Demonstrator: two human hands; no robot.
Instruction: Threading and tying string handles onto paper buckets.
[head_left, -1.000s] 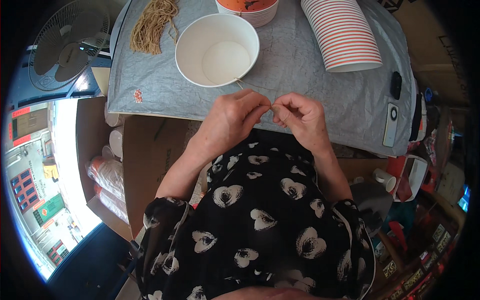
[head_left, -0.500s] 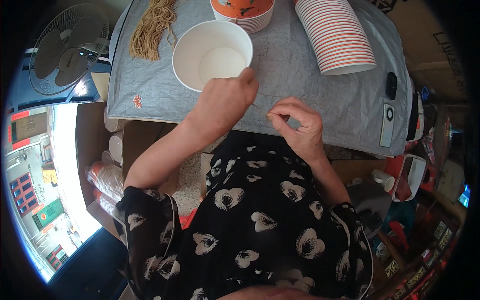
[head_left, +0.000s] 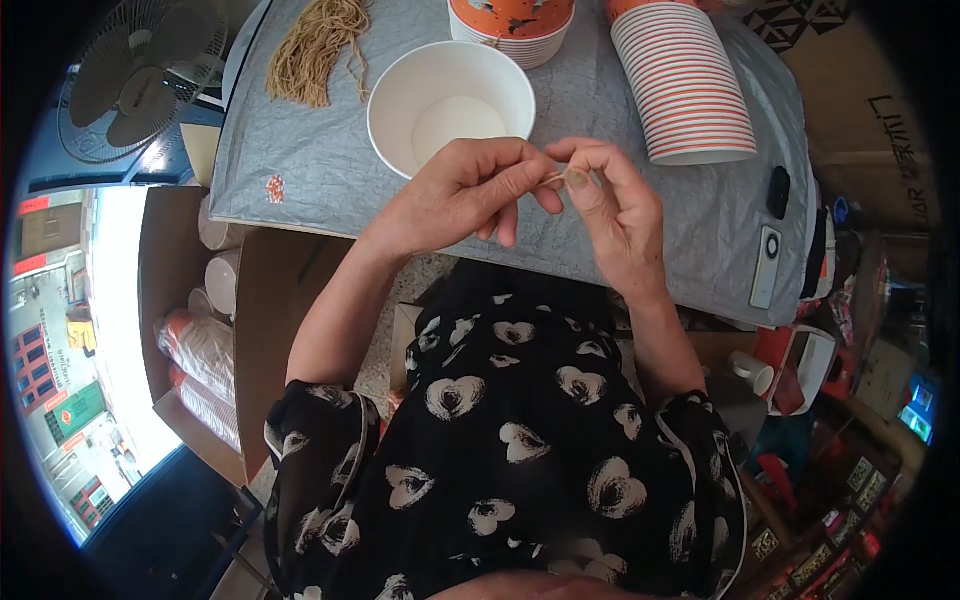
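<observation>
My left hand [head_left: 475,190] and my right hand [head_left: 612,205] meet just in front of the white paper bucket [head_left: 395,110], above the table's near edge. Pinched between the fingertips of both hands is a short bit of thin tan string [head_left: 553,179]; most of it is hidden by the fingers. The bucket is tipped so that its bare inside faces me, and my left hand overlaps its near rim. A bundle of tan strings [head_left: 318,50] lies at the far left of the table.
An orange-and-white stack of paper buckets [head_left: 515,30] stands behind the white one. A long stack of nested buckets [head_left: 685,85] lies to the right. A black object [head_left: 778,192] and a whitish remote control [head_left: 767,265] rest near the right edge. Left stands a carton [head_left: 280,300] beside wrapped buckets.
My left hand has moved right and away from the bucket's rim; my right hand has risen to meet it. The string now shows between their fingertips.
</observation>
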